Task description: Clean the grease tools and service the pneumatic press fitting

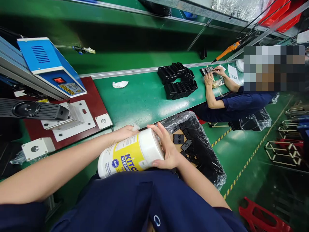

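Observation:
A white canister of cleaning wipes (130, 153) with a yellow label lies tilted against my lap, its lid end to the right. My right hand (169, 153) is closed around the lid end, with the thumb at the front and the fingers over the top. Behind the canister, my left hand (125, 132) is partly hidden. A bit of white wipe (135, 127) shows at its fingertips, which look closed together.
A blue-headed press (51, 66) stands on a dark red base to the left. Black housings (181, 88) and a crumpled white wipe (120, 84) lie on the green bench. Right of me is a plastic-lined bin (210, 158) with black parts. A co-worker's hands (209, 79) handle parts farther along.

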`<action>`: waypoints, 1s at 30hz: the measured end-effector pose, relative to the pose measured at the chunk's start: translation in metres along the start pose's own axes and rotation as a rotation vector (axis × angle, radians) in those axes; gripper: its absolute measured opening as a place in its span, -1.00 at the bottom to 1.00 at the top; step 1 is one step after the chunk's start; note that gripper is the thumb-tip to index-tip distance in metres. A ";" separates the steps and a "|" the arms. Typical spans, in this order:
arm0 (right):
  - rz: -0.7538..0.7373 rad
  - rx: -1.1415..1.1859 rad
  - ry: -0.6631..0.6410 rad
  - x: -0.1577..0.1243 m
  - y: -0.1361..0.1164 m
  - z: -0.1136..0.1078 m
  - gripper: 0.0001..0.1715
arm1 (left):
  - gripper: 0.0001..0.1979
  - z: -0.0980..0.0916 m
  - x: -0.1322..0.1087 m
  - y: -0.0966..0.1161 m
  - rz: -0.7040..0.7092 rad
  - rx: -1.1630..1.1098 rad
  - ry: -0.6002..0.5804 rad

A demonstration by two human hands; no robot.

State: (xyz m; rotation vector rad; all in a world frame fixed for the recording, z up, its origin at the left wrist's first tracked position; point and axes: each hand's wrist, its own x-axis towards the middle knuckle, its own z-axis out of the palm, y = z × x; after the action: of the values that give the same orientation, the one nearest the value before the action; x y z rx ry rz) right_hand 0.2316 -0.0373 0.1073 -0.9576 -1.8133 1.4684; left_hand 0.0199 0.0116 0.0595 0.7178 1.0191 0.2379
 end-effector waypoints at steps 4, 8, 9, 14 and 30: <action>0.194 0.066 -0.164 0.007 -0.008 -0.019 0.25 | -0.61 -0.002 -0.002 0.000 -0.007 -0.033 0.036; 0.463 0.243 -0.068 0.014 -0.016 -0.011 0.14 | -0.63 -0.004 0.000 0.001 0.021 0.110 0.123; 0.496 0.242 -0.071 0.014 -0.017 -0.007 0.16 | -0.63 -0.004 0.000 0.001 0.013 0.147 0.128; 0.191 0.024 -0.148 0.008 -0.014 -0.006 0.33 | -0.62 0.000 -0.004 0.000 0.023 0.130 0.047; 0.176 -0.011 -0.161 0.001 -0.017 -0.012 0.31 | -0.60 0.000 0.002 -0.003 0.061 0.217 0.053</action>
State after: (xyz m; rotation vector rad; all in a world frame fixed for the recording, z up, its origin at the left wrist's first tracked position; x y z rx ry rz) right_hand 0.2384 -0.0322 0.1268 -1.0538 -1.8920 1.6866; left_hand 0.0201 0.0103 0.0560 0.9440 1.0850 0.2022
